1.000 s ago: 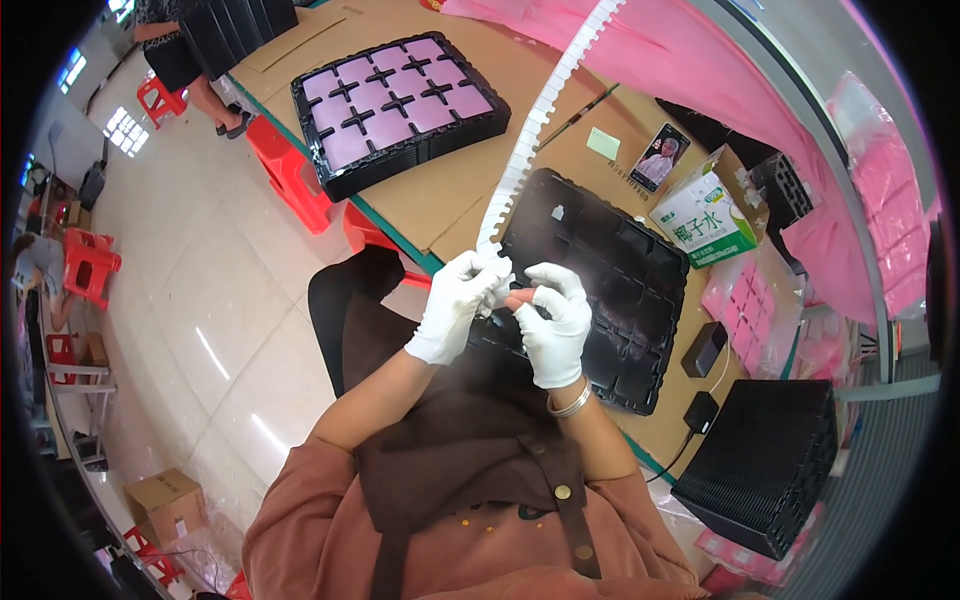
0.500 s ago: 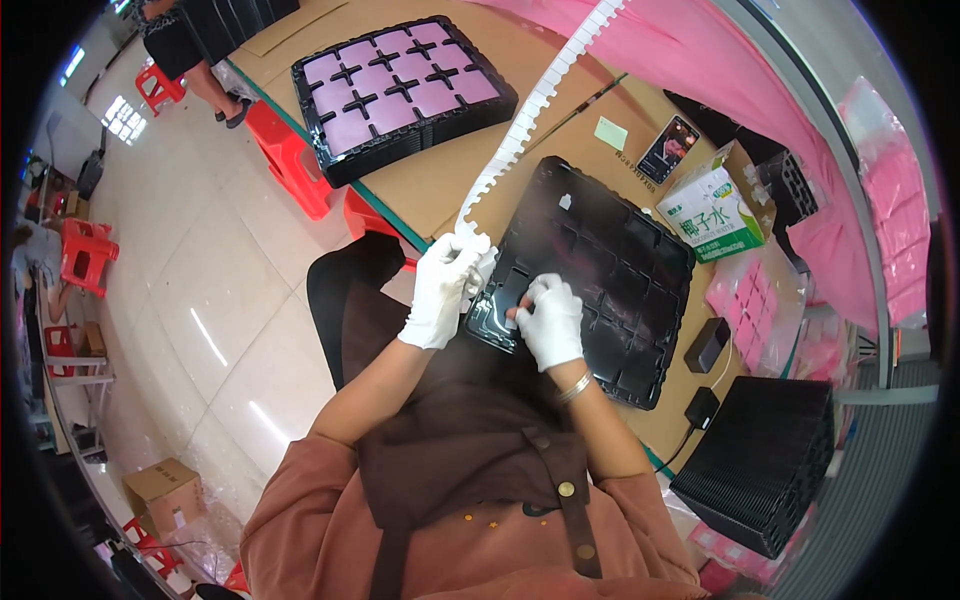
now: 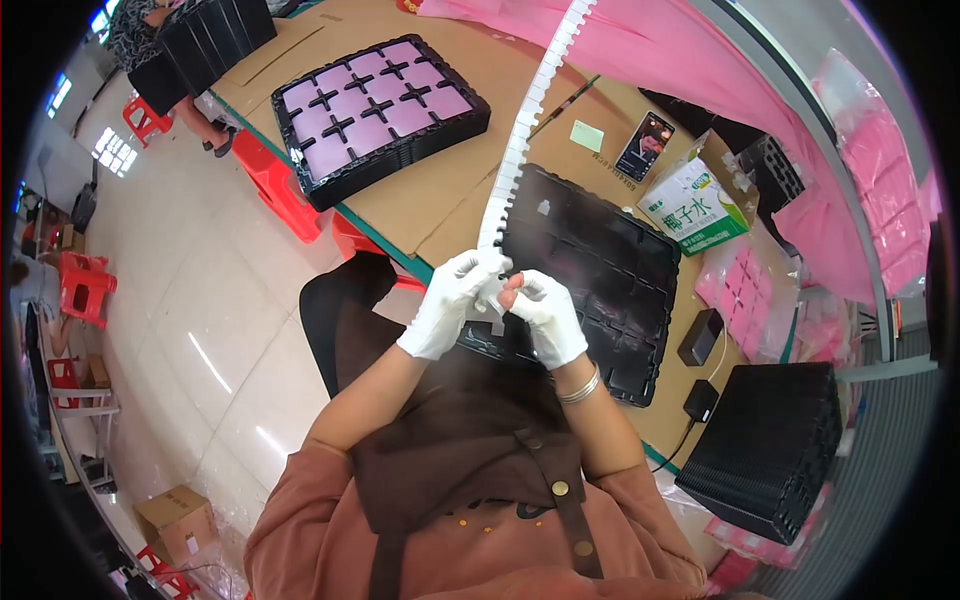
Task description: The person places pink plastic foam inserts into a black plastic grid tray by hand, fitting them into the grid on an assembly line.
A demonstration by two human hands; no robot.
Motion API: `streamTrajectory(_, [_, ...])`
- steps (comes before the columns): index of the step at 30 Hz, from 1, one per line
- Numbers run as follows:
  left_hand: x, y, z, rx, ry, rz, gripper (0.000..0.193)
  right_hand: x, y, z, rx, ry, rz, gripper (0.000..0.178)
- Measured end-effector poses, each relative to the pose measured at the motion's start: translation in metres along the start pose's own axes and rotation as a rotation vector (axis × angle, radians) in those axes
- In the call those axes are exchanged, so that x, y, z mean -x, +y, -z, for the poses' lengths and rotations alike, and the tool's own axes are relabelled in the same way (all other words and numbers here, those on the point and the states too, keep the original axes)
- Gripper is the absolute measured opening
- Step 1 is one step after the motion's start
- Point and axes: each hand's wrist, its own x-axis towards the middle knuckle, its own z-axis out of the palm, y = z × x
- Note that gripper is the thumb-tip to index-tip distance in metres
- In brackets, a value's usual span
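Observation:
A long white strip with a notched edge (image 3: 517,150) rises from my hands and runs up past the top of the view. Its lower end is pinched in my white-gloved left hand (image 3: 447,300). Close beside that end is my right hand (image 3: 552,318), also gloved, with bare thumb and fingertip showing. Its fingers are drawn together at the strip's end; whatever they hold is too small to make out. Under and beyond both hands lies a black plastic tray with compartments (image 3: 625,300), its near left corner partly covered by them.
A stack of black trays with pink-lilac sheets (image 3: 375,95) stands at the far left of the cardboard-covered table (image 3: 440,205). To the right are a phone (image 3: 645,145), a green-white carton (image 3: 695,205), a charger (image 3: 701,400) and stacked black trays (image 3: 765,445). Another person stands far left, by red stools (image 3: 270,180).
My right hand has risen from the tray's near corner to the strip's end beside my left hand. The strip stands more upright. The whole view has shifted slightly.

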Motion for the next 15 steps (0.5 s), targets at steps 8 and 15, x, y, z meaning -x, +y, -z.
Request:
streamTrajectory(8, [-0.028, -0.016, -0.023, 0.041, 0.247, -0.085, 0.019, 0.003, -0.012, 0.025, 0.616, 0.335, 0.579, 0.006])
streamTrajectory(15, [-0.030, -0.009, -0.007, 0.083, 0.367, -0.035, 0.013, -0.054, -0.017, 0.231, 0.905, 0.749, -0.046, 0.005])
